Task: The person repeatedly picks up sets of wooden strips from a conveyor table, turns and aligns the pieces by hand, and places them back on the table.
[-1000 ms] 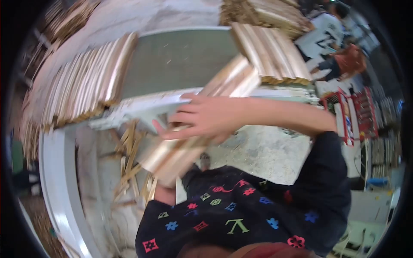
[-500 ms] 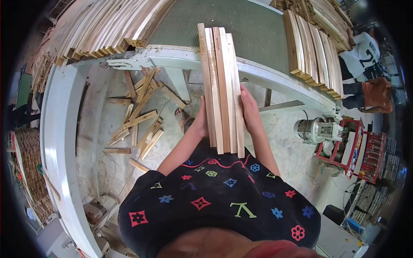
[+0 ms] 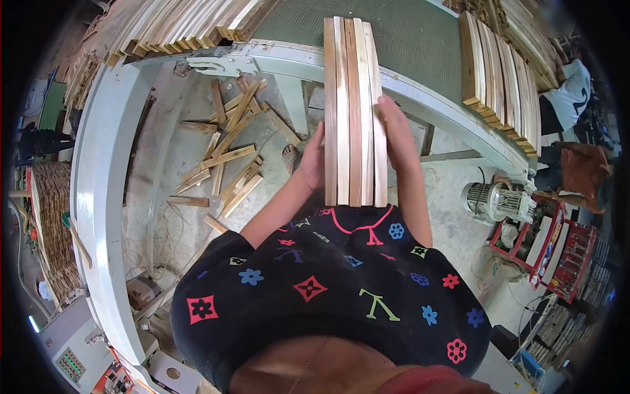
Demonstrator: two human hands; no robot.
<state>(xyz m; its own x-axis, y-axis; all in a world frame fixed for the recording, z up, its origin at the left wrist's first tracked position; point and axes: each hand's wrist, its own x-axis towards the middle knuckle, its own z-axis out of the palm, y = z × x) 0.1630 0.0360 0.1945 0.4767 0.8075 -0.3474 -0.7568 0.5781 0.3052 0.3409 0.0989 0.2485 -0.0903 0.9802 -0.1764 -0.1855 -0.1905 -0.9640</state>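
Note:
A bundle of several wooden strips [image 3: 355, 118] stands on edge between my hands, its near ends close to my chest and its far ends over the green conveyor belt [image 3: 407, 49]. My left hand [image 3: 314, 164] presses against the left side of the bundle. Against its right side lies my right hand [image 3: 398, 134], its fingers partly along the outer strip. The strips sit side by side with their ends nearly level. Parts of the left fingers are hidden behind the wood.
Rows of wooden strips lie on the belt at left [image 3: 190, 26] and right [image 3: 499, 85]. Loose offcuts [image 3: 230, 144] litter the floor. A motor [image 3: 495, 200] and a red tool rack [image 3: 571, 256] stand at right. Another person [image 3: 571, 98] is at far right.
The strips' ends were uneven and are now nearly flush. The bundle has shifted right and up in view, and its near ends have drawn away from my lap.

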